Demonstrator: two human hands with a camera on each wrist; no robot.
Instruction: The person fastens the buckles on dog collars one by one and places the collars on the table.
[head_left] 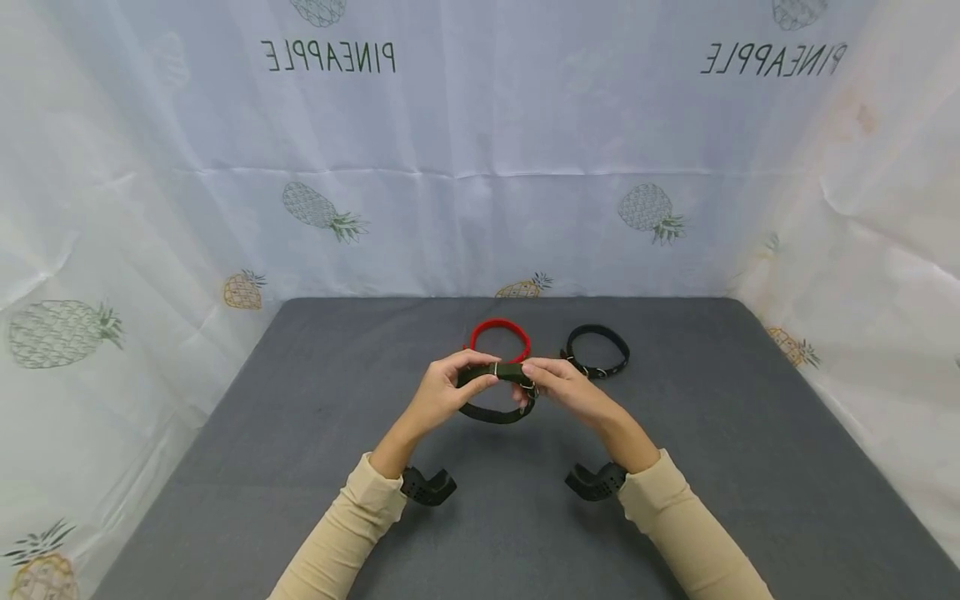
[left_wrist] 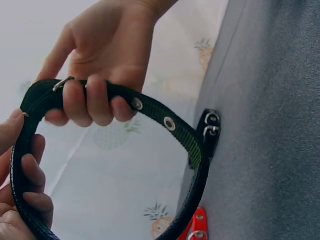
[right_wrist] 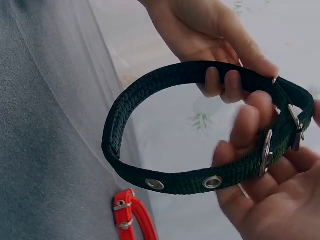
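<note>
Both hands hold the dark green collar [head_left: 497, 392] above the surface [head_left: 300, 467]: left hand [head_left: 442, 392] curls fingers over the strap, right hand [head_left: 558, 387] pinches it by the buckle [right_wrist: 265, 152].

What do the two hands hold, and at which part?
Both hold the dark green collar: left hand grips the strap, right hand the buckle end.

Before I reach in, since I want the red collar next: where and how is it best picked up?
Probably pinch the red collar at the far arc of its loop, coming down from above. It lies flat on the mat, and the near side sits just behind both hands holding the green collar. The black collar lies apart, to its right.
</note>
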